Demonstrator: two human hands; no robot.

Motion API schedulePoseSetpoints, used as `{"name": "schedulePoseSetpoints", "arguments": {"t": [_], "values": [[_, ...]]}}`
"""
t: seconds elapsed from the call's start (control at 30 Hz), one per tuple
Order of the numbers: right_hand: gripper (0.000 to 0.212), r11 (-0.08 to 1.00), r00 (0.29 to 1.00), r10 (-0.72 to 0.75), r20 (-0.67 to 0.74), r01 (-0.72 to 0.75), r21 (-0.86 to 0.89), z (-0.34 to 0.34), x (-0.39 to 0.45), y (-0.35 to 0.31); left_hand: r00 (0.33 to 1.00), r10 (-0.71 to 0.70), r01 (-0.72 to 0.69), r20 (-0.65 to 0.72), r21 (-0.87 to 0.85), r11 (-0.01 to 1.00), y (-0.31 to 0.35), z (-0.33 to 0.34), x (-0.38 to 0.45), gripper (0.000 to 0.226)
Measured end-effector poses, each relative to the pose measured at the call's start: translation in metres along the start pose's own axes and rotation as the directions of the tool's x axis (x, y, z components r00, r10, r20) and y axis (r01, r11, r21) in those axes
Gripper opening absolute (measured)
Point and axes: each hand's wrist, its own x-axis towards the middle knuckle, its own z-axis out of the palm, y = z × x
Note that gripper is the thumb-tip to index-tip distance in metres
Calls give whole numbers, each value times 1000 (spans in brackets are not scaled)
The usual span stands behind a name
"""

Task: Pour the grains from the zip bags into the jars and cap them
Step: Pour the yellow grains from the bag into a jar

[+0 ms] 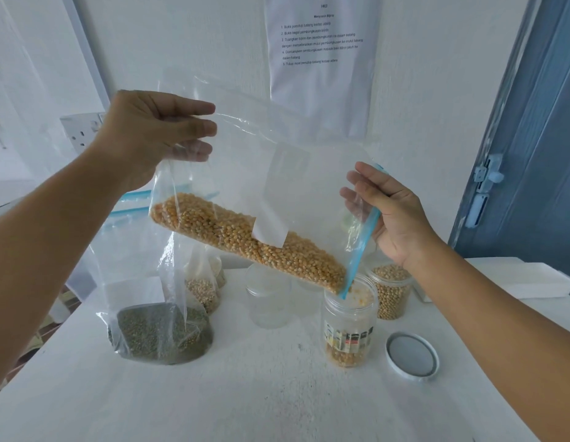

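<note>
A clear zip bag of yellow corn kernels (245, 240) hangs tilted over the table, its blue zip mouth down at the lower right. My left hand (150, 135) grips the bag's raised bottom corner. My right hand (392, 212) pinches the blue zip edge beside the mouth. Kernels slide out into an open clear jar (349, 330) with a label, which holds a shallow layer of corn. Its white lid (412, 355) lies upside down on the table to the right.
A zip bag of green grains (162, 333) stands at the left, a bag of pale grains (202, 291) behind it. An empty clear jar (267, 298) and a jar of beige beans (392, 291) stand behind. White table (245, 403), wall with paper sheet, blue door at right.
</note>
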Motion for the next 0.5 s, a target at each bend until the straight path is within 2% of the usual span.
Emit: {"name": "schedulePoseSetpoints", "arguments": {"t": [0.5], "values": [[28, 999, 1000, -11, 1, 11, -35, 1, 0, -3, 1000, 13, -13, -6, 1, 1000, 1, -1, 0, 23]]}}
